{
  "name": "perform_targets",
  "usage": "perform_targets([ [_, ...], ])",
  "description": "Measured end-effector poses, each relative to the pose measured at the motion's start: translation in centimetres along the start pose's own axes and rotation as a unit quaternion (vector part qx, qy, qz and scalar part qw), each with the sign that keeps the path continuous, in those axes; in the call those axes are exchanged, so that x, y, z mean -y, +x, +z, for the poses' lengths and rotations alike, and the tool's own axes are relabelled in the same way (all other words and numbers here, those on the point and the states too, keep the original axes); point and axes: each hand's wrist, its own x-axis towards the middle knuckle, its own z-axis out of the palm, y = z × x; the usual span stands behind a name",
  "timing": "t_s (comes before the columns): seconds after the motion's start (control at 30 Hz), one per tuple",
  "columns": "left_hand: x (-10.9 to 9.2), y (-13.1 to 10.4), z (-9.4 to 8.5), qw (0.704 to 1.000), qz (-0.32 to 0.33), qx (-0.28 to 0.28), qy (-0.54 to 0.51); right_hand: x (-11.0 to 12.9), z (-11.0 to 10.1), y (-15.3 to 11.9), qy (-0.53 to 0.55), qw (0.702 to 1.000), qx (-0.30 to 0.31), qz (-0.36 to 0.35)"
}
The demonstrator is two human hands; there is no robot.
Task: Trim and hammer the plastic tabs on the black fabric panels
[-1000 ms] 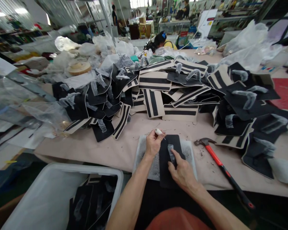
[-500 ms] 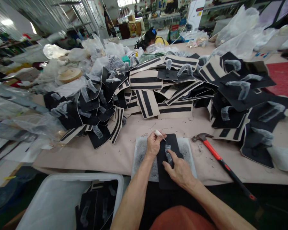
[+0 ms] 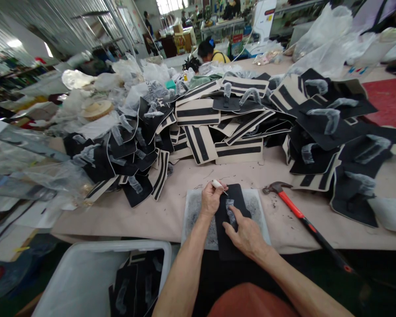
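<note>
My left hand (image 3: pixel 211 199) is closed around an awl-like tool with a white handle (image 3: pixel 217 184); its thin tip points down at the upper part of a black panel (image 3: pixel 232 248). The panel lies upright in view on a white, black-smudged board (image 3: pixel 196 211). On it is a strap wrapped in clear plastic (image 3: pixel 231 213). My right hand (image 3: pixel 249 233) rests on the panel with thumb and index finger apart, the index fingertip touching the wrapped strap. Its other fingers are curled and partly hidden.
A claw hammer (image 3: pixel 297 211) with a red and black handle lies to the right. Behind are heaped panels (image 3: pixel 198 112) with wrapped straps. A white bin (image 3: pixel 102 246) holding more panels stands at lower left. Plastic bags (image 3: pixel 135 90) and a person (image 3: pixel 214 53) are farther back.
The view has shifted slightly. Both hands, the tool and the panel keep nearly the same positions.
</note>
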Motion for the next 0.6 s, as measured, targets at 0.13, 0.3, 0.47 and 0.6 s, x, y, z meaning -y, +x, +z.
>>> perform_targets([
  [0.13,0.1,-0.4,0.3,0.997,0.038,-0.013,0.071,-0.2,-0.3,-0.1,0.011,1.0,0.002,0.0],
  [0.3,0.2,-1.3,0.6,0.969,0.118,-0.003,0.218,-0.3,-0.9,-0.2,0.042,0.999,0.019,-0.003],
  [0.47,-0.6,-1.1,0.7,0.953,0.158,0.087,0.245,-2.5,-2.7,0.0,0.168,0.985,-0.001,-0.041],
  [0.6,-1.1,-0.2,0.2,0.975,0.1,0.116,0.163,-8.9,-5.3,-0.1,-0.037,0.978,-0.207,0.006],
])
